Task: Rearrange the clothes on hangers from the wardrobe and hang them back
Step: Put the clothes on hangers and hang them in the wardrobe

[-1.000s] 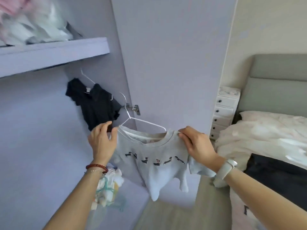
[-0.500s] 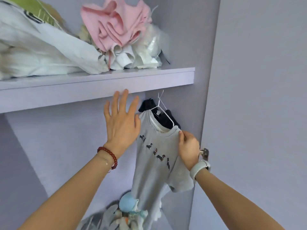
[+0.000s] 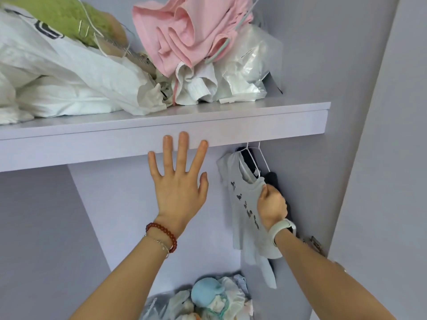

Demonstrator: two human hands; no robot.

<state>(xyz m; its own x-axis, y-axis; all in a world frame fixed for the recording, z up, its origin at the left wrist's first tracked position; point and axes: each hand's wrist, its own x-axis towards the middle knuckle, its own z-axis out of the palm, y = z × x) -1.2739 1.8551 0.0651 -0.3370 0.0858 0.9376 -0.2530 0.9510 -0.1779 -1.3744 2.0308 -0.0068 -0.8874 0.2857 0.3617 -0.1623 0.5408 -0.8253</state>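
Note:
A small light grey T-shirt with a row of dark prints hangs on a white wire hanger under the wardrobe shelf. The hanger's hook is hidden behind the shelf's front edge. My right hand is shut on the shirt's shoulder and the hanger's end. A dark garment hangs just behind the shirt. My left hand is raised to the left of the shirt, fingers spread, fingertips over the shelf's front edge, holding nothing.
On the shelf lie a pink garment, white bags, a green item and clear plastic. A pile of small clothes sits at the bottom. The open wardrobe door stands at the right, its hinge by my right forearm.
The shirt on its hanger has gone from in front of the door up into the wardrobe under the shelf. My left hand let go of it and now is spread open.

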